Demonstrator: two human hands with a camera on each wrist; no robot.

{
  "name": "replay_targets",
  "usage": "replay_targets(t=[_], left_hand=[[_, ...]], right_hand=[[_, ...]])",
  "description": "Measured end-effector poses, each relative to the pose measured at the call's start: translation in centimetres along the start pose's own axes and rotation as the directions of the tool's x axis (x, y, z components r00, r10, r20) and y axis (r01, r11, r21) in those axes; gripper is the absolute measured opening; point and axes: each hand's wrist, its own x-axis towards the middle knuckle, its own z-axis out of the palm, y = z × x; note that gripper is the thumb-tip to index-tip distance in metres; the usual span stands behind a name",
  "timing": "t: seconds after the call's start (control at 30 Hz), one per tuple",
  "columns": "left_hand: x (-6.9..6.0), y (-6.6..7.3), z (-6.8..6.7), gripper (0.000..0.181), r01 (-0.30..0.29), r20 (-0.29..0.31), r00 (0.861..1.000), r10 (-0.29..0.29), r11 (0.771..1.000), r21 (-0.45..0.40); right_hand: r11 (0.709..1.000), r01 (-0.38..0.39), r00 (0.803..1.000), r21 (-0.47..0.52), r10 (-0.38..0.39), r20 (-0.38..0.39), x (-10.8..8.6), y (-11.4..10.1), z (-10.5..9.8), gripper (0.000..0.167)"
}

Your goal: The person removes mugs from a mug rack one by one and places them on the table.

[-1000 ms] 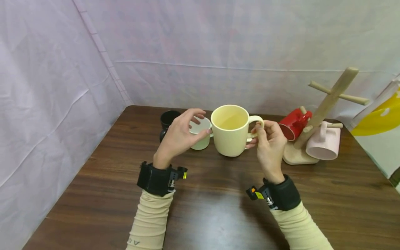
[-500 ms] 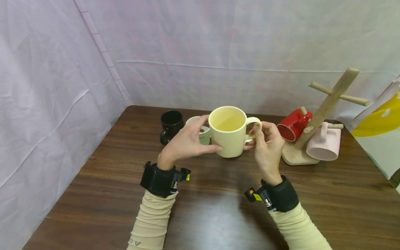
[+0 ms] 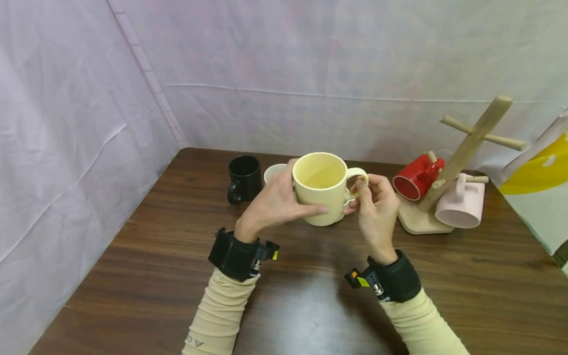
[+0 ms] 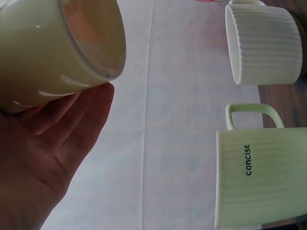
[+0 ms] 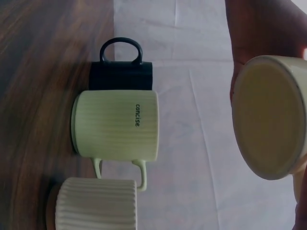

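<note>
A pale yellow mug [image 3: 321, 199] is held up off the table, upright, its underside showing in both wrist views. My left hand [image 3: 277, 199] grips its body from the left, thumb across the front and fingers round the far side. On the right, my right hand [image 3: 378, 209] pinches the mug's handle [image 3: 358, 173] between thumb and fingers. Behind my left hand stands a light green mug [image 3: 273, 172] marked "concise", mostly covered in the head view but plain in the left wrist view. A white ribbed mug [image 4: 266, 45] stands beside it, largely hidden behind the yellow mug from above.
At the back left stands a black mug [image 3: 246, 178]. A wooden mug tree [image 3: 477, 130] on the right carries a red mug [image 3: 413, 180] and a pink mug [image 3: 459, 207]. White cloth [image 3: 284, 59] hangs behind the dark wooden table [image 3: 155, 276]. Something yellow [image 3: 539, 170] hangs far right.
My left hand has moved right from beside the green mug and taken hold of the yellow mug's body. The yellow mug and my right hand have shifted slightly left and nearer.
</note>
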Motion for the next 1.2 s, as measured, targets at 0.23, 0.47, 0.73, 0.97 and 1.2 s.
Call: replay_targets(t=[0.23,0.47,0.73,0.97,1.2], left_hand=[[-0.22,0.11,-0.52,0.089,0.024,0.005,1.0,-0.024,1.0,0.017],[-0.29,0.15,-0.6,0.089,0.023,0.015,1.0,-0.024,0.999,0.04],[-0.24,0.11,-0.59,0.089,0.016,0.02,1.0,-0.018,0.997,0.078],[-0.27,0.18,-0.67,0.088,0.009,0.017,1.0,-0.01,0.995,0.097],[-0.29,0.15,-0.77,0.089,0.005,0.019,1.0,-0.007,0.996,0.087]], right_hand=[[1.0,0.016,0.999,-0.026,-0.015,0.049,-0.27,0.24,0.35,0.006],[0.997,0.012,0.997,-0.072,-0.006,0.082,-0.24,0.15,0.17,0.005],[0.997,-0.005,0.995,-0.077,0.013,0.098,-0.19,-0.03,0.01,0.012],[0.996,0.0,0.994,-0.093,0.01,0.108,-0.13,-0.07,-0.04,0.012],[0.996,-0.004,0.993,-0.093,0.015,0.116,-0.1,-0.08,-0.03,0.013]])
